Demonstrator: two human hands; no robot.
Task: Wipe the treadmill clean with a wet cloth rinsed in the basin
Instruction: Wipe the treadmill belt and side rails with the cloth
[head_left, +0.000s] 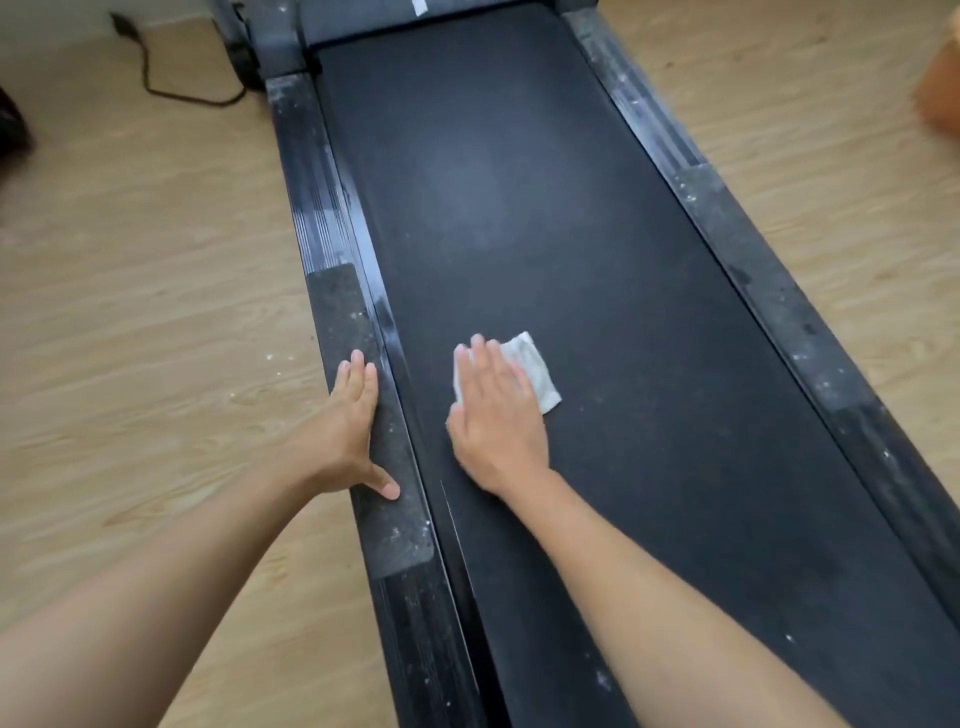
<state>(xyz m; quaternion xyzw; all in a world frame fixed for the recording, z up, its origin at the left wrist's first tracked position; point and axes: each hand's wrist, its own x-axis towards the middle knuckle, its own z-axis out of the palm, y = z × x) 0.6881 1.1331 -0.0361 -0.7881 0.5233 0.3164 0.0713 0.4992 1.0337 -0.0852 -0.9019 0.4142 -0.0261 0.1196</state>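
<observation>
Mid-scrub on the treadmill (571, 312). My right hand (498, 415) is flat on the cloth (535, 366), fingers straight, pressing it into the running belt (519, 156). No real grip there, just a wide open palm on top.

The cloth is a small white folded rag, a bit grey and crumpled, poking out past my fingers on the far and right sides. It sits on the left part of the belt, at the end nearer me, not far from the left side rail (332, 249).

My left hand (348, 436) is spread flat on the rough textured pad (343, 312) of that rail, thumb stuck out toward the belt. Grip's wide there too, holding nothing.

The belt is matte black with a faint dusty haze in the middle and a few white specks down the right. Both rails look way worse: the left one and the right side rail (779, 291) are black ribbed plastic, streaked and spotted with whitish-grey grime.

It all sits on a light wood floor (130, 312), with some white crumbs just left of the rail. A black power cord (156, 88) snakes across the floor up top left. There's a blurry orange thing (940, 93) at the right edge, can't tell what.
</observation>
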